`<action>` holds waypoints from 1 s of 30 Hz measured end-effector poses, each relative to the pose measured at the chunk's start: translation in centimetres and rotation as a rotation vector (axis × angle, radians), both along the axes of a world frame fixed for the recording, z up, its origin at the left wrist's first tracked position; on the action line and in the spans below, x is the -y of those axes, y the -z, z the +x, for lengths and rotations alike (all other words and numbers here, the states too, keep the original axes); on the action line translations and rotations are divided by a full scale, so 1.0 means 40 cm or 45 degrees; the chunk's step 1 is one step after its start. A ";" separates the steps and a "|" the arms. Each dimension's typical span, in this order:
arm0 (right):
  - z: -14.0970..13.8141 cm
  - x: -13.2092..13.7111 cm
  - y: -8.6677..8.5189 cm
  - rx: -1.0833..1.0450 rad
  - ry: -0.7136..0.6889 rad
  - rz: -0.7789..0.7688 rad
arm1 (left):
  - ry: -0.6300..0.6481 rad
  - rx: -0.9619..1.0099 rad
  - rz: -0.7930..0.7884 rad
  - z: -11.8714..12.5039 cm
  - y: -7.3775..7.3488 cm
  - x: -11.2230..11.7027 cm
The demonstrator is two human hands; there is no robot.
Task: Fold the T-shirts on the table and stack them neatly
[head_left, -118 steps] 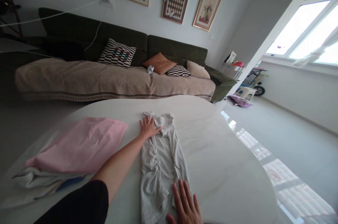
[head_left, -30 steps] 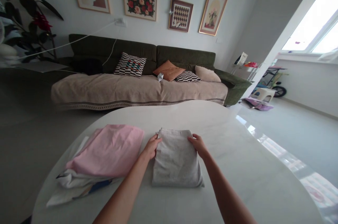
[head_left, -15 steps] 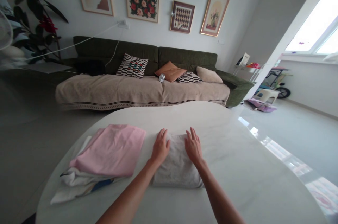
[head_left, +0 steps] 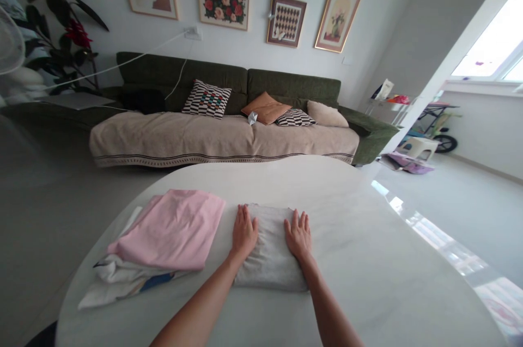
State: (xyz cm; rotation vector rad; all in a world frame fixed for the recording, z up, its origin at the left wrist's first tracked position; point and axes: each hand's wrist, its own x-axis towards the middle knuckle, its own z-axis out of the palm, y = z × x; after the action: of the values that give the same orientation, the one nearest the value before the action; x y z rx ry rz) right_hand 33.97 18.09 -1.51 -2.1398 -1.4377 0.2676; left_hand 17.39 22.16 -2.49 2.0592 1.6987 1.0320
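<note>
A grey piece of cloth (head_left: 272, 260), folded into a flat rectangle, lies on the white table in front of me. My left hand (head_left: 245, 232) rests palm down on its left edge, fingers stretched out and pointing away from me. On the right edge lies my right hand (head_left: 298, 233), also flat, with its fingers a little spread. Neither hand grips the cloth. To the left is a pink folded cloth (head_left: 171, 230), on top of white fabric (head_left: 110, 287) that has a blue patch.
The round-edged white table (head_left: 368, 265) fills the foreground. Behind it stands a green sofa (head_left: 220, 77) with a beige cover and several cushions. At the right, a white stool (head_left: 419, 146) is on the floor. A plant (head_left: 61, 14) stands at the far left.
Both hands have come down onto the grey cloth and now lie flat on its sides. The left hand has shifted slightly left. The camera view has tilted a little.
</note>
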 end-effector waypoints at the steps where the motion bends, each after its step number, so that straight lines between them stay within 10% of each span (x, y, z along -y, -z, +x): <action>1: 0.003 -0.002 -0.003 -0.058 0.043 0.032 | -0.037 0.143 -0.081 -0.001 -0.008 -0.012; 10: 0.059 -0.025 -0.147 -0.517 -0.087 0.086 | 0.126 0.796 -0.588 -0.038 -0.173 -0.058; 18: 0.109 0.113 -0.358 -0.848 -0.401 0.613 | 0.676 0.796 -0.062 -0.132 -0.398 0.158; 25: 0.195 0.340 -0.178 -0.166 -0.341 0.230 | 1.048 -0.169 -0.046 -0.178 -0.258 0.379; 30: 0.002 0.416 -0.145 0.020 -0.244 0.229 | 0.630 -0.019 0.003 -0.138 -0.214 0.324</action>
State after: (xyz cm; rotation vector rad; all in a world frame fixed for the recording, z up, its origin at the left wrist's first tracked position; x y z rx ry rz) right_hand 34.03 1.46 4.30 -1.8685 -1.6143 0.1841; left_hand 11.86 9.20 6.08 2.3197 1.0964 0.8519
